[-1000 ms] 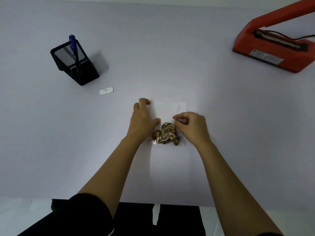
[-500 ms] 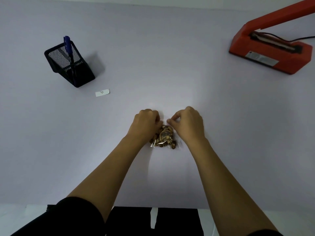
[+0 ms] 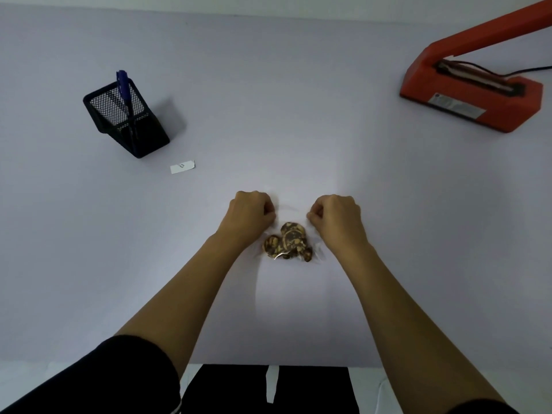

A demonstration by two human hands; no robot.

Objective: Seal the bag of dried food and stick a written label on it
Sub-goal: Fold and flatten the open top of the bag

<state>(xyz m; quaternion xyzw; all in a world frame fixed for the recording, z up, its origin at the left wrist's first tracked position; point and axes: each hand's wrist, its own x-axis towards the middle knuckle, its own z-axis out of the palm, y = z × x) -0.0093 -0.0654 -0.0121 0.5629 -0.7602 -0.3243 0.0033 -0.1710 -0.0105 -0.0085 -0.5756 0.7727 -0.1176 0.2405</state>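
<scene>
A clear plastic bag of brown dried food (image 3: 288, 242) is in the middle of the pale table. My left hand (image 3: 252, 212) pinches the bag's upper left corner and my right hand (image 3: 336, 216) pinches its upper right corner, fingers closed on the film. The transparent top of the bag is stretched between the two hands and is hard to see. A small white label (image 3: 182, 167) lies flat on the table to the upper left, apart from the bag. An orange heat sealer (image 3: 475, 94) stands at the far right with its arm raised.
A black mesh pen holder (image 3: 127, 124) with a blue pen (image 3: 123, 88) stands at the left, just behind the label. A black cable (image 3: 528, 70) runs from the sealer. The table's near edge (image 3: 268, 362) is below my forearms.
My hands have closed on the bag's top corners and drawn apart, stretching the bag's mouth. One second ago the left hand lay flat beside the bag.
</scene>
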